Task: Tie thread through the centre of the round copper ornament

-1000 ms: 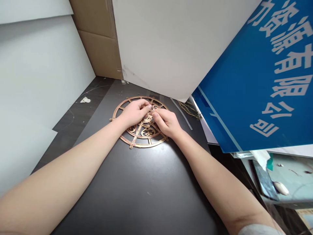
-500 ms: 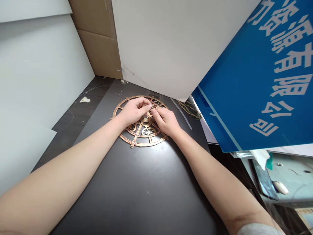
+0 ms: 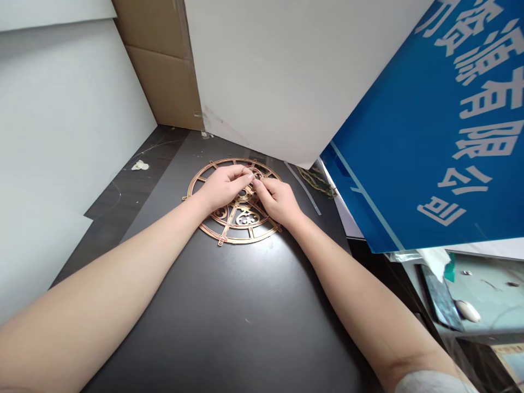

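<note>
A round, gold-coloured openwork frame (image 3: 250, 238) with scroll patterns and thin reddish lines along its bars lies flat on the dark board. Over its centre, my left hand (image 3: 225, 185) is closed, with thumb and index finger pinched together. My right hand (image 3: 279, 201) meets it fingertip to fingertip, also in a pinch. A thin wire, seen as a pale loop at the fingertips a moment ago, is mostly hidden between them now. The hands cover part of the upper middle of the frame.
The dark board (image 3: 229, 305) spans the foreground. White panels (image 3: 295, 71) and brown cardboard (image 3: 158, 71) stand behind. On the right are a blue sign (image 3: 409, 153), a grey strip (image 3: 305, 188), greenish strands (image 3: 317, 183), a phone (image 3: 440, 300) and a white mouse (image 3: 468, 311).
The pale wire loop above the fingertips has shrunk out of sight. Both hands stay pinched together in nearly the same place; the view has shifted slightly.
</note>
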The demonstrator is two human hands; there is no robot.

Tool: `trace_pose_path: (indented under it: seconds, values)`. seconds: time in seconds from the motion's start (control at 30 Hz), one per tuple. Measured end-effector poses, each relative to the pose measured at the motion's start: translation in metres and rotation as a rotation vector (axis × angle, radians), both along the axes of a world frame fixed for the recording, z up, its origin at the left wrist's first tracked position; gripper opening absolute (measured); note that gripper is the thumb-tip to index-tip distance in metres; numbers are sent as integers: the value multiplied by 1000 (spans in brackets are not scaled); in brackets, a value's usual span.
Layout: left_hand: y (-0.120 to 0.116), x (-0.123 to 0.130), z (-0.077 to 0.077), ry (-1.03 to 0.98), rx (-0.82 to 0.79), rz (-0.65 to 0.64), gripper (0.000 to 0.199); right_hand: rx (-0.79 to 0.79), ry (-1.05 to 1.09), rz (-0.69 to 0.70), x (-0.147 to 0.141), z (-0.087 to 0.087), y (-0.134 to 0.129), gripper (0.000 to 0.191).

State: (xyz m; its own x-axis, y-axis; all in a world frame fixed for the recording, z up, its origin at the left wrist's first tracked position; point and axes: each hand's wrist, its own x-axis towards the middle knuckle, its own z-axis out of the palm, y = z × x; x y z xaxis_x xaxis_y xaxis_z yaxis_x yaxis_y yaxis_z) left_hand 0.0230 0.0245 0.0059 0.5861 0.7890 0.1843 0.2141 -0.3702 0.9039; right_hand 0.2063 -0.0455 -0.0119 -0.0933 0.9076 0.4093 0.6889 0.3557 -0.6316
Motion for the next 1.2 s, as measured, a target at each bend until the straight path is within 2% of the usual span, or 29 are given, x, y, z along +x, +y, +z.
trace_pose_path:
  seconds: [0.17,0.3,0.5,0.63,0.87,1.0,1.2]
  values:
    - [-2,-1,2,-11,-1,4,54,-22,40,-34,1,0,-1,62]
    - [0,0,-1,-6,7,57,54,-39,118,-53,2,-1,-2,54]
    - [6,3,-10,17,-7,89,62,-77,415,-87,6,-5,6,58]
    - [6,2,-10,60,-18,91,64,-84,556,-97,9,-5,12,61]
    - [3,1,-6,102,50,85,72,-151,566,-33,3,-3,6,62]
    - [4,1,-6,156,80,59,70,-135,519,-59,3,-5,6,57]
    - [7,-1,-8,201,121,13,71,-116,602,-57,4,-5,8,58]
